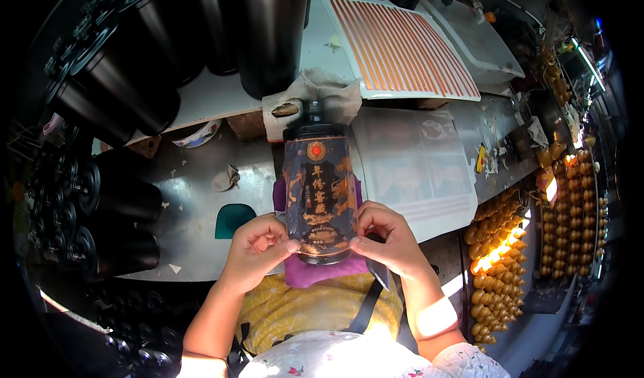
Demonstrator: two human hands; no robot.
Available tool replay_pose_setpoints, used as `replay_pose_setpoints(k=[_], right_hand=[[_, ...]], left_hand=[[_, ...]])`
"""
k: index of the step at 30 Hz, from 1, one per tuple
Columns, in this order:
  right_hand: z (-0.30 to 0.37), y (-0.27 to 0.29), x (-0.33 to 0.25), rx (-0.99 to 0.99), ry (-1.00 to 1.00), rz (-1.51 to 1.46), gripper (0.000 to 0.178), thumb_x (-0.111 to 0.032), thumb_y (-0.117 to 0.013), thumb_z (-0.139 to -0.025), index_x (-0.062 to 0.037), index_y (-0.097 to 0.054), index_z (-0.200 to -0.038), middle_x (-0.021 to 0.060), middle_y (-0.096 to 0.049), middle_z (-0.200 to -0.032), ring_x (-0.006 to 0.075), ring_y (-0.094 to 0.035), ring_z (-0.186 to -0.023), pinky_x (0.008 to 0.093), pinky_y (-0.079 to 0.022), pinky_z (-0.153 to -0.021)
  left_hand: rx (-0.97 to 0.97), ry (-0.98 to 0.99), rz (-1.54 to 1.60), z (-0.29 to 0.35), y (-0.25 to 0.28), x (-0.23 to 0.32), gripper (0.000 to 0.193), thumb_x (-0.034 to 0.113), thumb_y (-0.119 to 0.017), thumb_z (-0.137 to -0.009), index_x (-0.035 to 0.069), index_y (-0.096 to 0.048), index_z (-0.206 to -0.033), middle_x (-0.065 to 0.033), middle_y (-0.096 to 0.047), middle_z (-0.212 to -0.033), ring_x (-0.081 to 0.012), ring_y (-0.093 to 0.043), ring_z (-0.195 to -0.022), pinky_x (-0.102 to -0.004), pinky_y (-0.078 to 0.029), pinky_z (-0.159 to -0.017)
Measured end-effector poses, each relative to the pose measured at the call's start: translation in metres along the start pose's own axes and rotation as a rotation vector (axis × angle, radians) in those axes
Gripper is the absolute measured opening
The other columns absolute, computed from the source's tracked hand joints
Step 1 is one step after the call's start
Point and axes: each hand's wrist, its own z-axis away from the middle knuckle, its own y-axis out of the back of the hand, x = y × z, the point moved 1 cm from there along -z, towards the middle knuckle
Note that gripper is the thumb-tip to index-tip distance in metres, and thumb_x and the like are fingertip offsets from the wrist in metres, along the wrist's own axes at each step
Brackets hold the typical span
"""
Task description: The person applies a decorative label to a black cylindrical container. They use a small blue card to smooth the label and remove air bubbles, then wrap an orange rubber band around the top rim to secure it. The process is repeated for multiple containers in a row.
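Note:
In front of me a black bottle (312, 131) lies with its neck pointing away and its base toward me, resting on a purple cloth (312, 275). A clear decal sheet (322, 197) with gold and orange patterns and a red round emblem covers its upper side. My left hand (258, 247) is closed in a pinch at the decal's lower left edge. At the lower right edge, my right hand (389, 239) pinches the decal between thumb and fingers. A dark flat piece (377, 274) shows below the right hand; whether it is held cannot be told. Beyond, the bottle's neck meets a crumpled whitish cloth (322, 86).
Tall black containers (261, 36) crowd the back left, with more black bottles (117, 190) at left. A sheet of orange strips (402, 49) lies behind, and translucent sheets (416, 163) lie at right. A green rounded piece (233, 221) is on the metal table. Gold gourd-shaped items (496, 291) stand right.

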Motion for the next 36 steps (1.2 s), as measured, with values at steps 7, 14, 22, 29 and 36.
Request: replay_pose_setpoints(k=[7, 14, 22, 29, 36], right_hand=[[0.000, 0.003, 0.002, -0.022, 0.064, 0.118, 0.020, -0.007, -0.076, -0.083, -0.0035, -0.056, -0.078, 0.0031, -0.053, -0.090, 0.0117, -0.052, -0.083, 0.0254, -0.044, -0.073], [0.001, 0.004, -0.002, -0.024, 0.026, 0.144, 0.020, -0.010, -0.076, -0.084, -0.0039, -0.057, -0.082, 0.0031, -0.054, -0.090, 0.0109, -0.053, -0.082, 0.0262, -0.045, -0.073], [0.007, 0.017, 0.003, 0.072, 0.044, 0.224, 0.024, -0.008, -0.075, -0.082, -0.0043, -0.062, -0.102, 0.0053, -0.058, -0.095, 0.0126, -0.056, -0.080, 0.0281, -0.047, -0.075], [0.034, -0.016, 0.001, 0.216, 0.408, 0.761, 0.078, -0.015, -0.078, -0.079, -0.0117, -0.044, -0.149, 0.0121, -0.055, -0.115, 0.0215, -0.058, -0.080, 0.0341, -0.052, -0.071], [0.034, -0.033, 0.017, 0.384, 0.501, 0.979, 0.086, -0.019, -0.084, -0.071, -0.0003, -0.044, -0.145, 0.0170, -0.058, -0.131, 0.0352, -0.065, -0.103, 0.0377, -0.057, -0.078]], left_hand=[[0.016, -0.011, -0.135, 0.000, 0.003, -0.001, 0.014, 0.000, -0.072, -0.086, 0.003, -0.058, -0.084, -0.0006, -0.058, -0.086, -0.0074, -0.055, -0.079, -0.0237, -0.043, -0.070], [0.024, 0.046, -0.072, 0.000, 0.003, 0.000, 0.014, 0.000, -0.073, -0.086, 0.003, -0.059, -0.084, -0.0003, -0.058, -0.086, -0.0070, -0.054, -0.079, -0.0237, -0.043, -0.071], [0.153, 0.040, -0.199, 0.008, 0.007, -0.002, 0.011, 0.004, -0.072, -0.086, 0.001, -0.061, -0.088, -0.0041, -0.061, -0.092, -0.0111, -0.058, -0.083, -0.0282, -0.045, -0.078], [0.156, -0.678, -1.269, 0.030, -0.027, -0.015, 0.085, 0.054, -0.072, -0.080, 0.000, -0.049, -0.141, -0.0252, -0.045, -0.140, -0.0486, -0.045, -0.121, -0.0633, -0.026, -0.108], [0.146, -0.663, -1.240, 0.024, -0.042, -0.011, 0.105, 0.071, -0.059, -0.082, -0.003, -0.034, -0.150, -0.0247, -0.036, -0.148, -0.0549, -0.031, -0.134, -0.0703, -0.008, -0.110]])
